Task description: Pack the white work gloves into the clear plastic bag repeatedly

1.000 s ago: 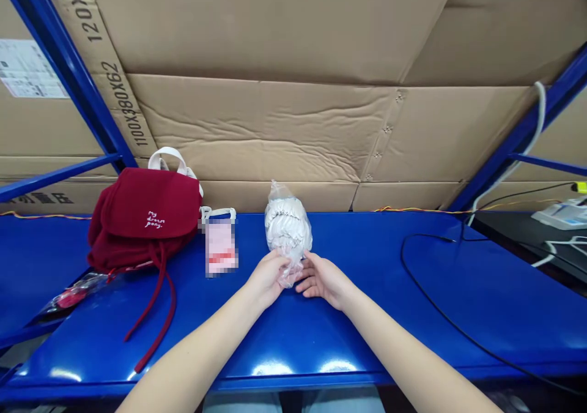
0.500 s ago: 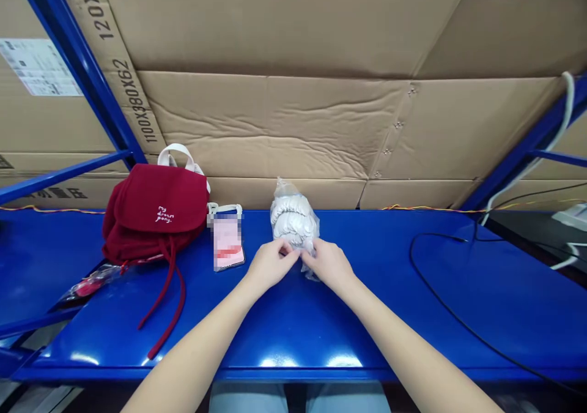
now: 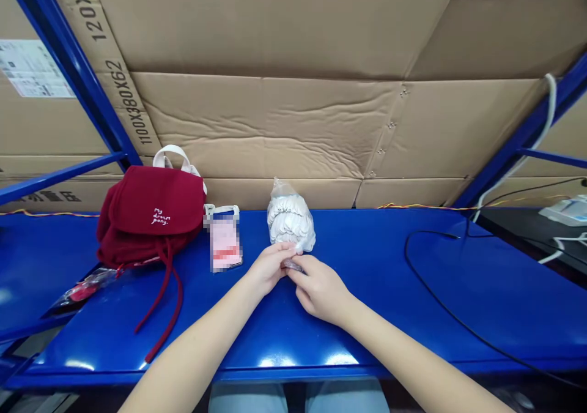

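Head view: pinching, with left hand (image 3: 269,268) and right hand (image 3: 323,287), the gathered end of the bag (image 3: 292,210) on the worktop (image 3: 367,266), right of the backpack (image 3: 151,214). May tear the bag by pulling too hard, or spill the white bundle (image 3: 287,224) by loosening the pinch.

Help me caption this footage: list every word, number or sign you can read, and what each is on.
"My dream pony." – red backpack
"1100X380X62" – cardboard strip
"120X4" – same strip, perhaps cut off at the picture's top
Dark characters – lower cardboard, left: partly hidden, not fully readable
White label – print too small
Pink item – blurred out, unreadable
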Demonstrator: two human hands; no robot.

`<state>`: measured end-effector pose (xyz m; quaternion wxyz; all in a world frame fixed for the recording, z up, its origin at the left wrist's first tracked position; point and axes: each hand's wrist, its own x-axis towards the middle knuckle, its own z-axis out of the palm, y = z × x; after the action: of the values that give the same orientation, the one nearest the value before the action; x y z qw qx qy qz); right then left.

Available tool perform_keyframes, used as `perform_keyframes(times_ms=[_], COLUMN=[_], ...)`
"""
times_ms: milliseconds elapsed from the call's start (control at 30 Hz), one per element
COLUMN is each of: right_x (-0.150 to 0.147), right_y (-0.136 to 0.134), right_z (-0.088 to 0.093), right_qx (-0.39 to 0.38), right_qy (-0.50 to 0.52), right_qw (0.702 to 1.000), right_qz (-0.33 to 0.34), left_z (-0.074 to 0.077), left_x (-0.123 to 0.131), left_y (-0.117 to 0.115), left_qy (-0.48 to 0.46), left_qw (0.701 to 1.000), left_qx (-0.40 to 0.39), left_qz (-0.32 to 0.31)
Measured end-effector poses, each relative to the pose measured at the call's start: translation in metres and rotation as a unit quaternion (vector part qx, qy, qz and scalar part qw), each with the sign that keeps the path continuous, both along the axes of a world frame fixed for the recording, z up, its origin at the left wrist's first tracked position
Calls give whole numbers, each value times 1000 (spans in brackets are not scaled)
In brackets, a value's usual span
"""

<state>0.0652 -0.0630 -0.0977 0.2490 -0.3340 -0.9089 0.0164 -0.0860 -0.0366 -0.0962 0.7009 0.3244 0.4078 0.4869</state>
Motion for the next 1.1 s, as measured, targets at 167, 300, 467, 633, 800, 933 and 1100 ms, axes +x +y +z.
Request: perform_keyframes(times_ms=[167, 300, 467, 633, 800, 933, 1100], right_x=[1, -11, -18, -13, -2, 9, 6], right_y=[10, 27, 34, 37, 44, 46, 41], right_z=[4, 7, 12, 9, -4, -7, -5], right_qx=[-334, -514, -529, -524, -429, -218, -52], right_qy=[237, 369, 452, 478, 394, 170, -61], right_qw=[889, 752, 695, 685, 806, 957, 995], right_qz=[-206, -186, -182, -164, -108, -89, -53], left_z=[3, 4, 19, 25, 10, 8, 6], left_x=[-1, 0, -22, -51, -37, -28, -31], left_y=[1, -1, -5, 3, 17, 20, 21], left_qy=[35, 211, 418, 622, 747, 728, 679], left_qw=[999, 971, 857, 756, 622, 640, 690], left_qx=[-5, 110, 284, 205, 234, 244, 249], left_qz=[-28, 0, -97, -27, 2, 20, 37])
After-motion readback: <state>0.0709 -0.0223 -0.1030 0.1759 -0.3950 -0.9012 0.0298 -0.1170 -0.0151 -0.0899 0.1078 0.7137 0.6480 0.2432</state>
